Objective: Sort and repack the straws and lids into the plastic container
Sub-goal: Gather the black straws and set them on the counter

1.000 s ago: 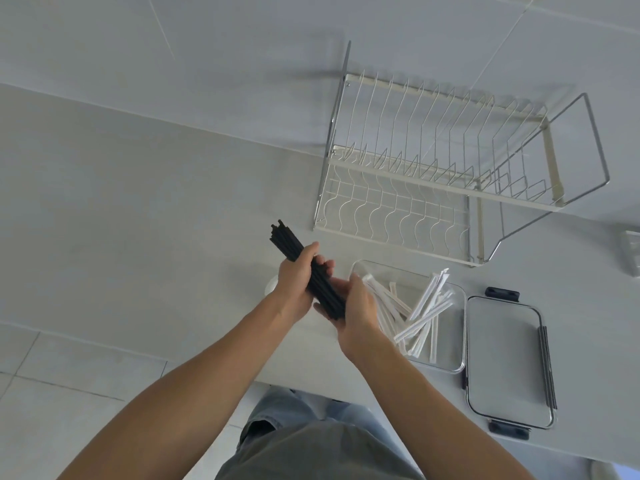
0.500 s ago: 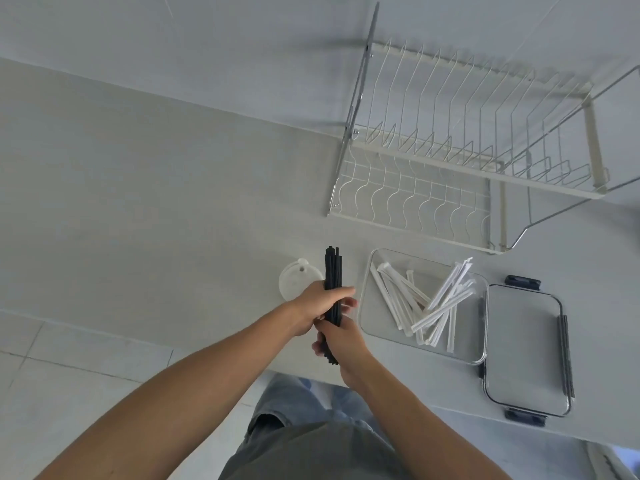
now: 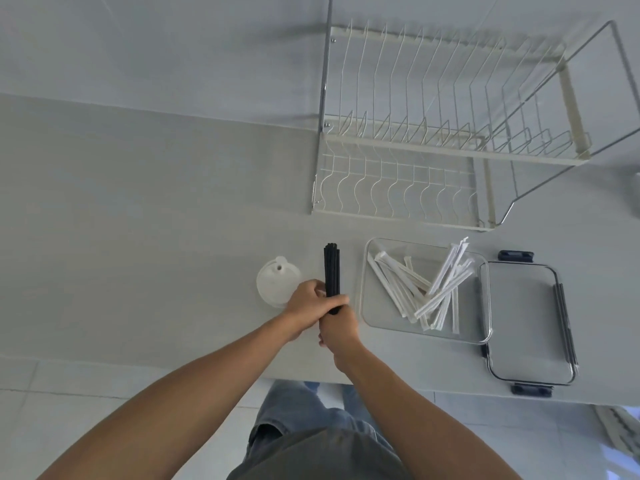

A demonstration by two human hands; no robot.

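The bundle of black straws is upright now, swung up from the slant it had a second ago. Both hands have dropped to its lower end, the left hand wrapped over the right hand. The white lid beside them shows in the open again.

Lower ends of the black straws vanish inside both fists; count unreadable, bundle packed too tight. Left hand covers the near edge of the white lid. Right hand: fingers wrapped out of sight behind the bundle. Rack cut off at the top and right edges. Wrapped straws overlap in the container, some buried. Small object at the right edge, mostly out of shot, unidentifiable.
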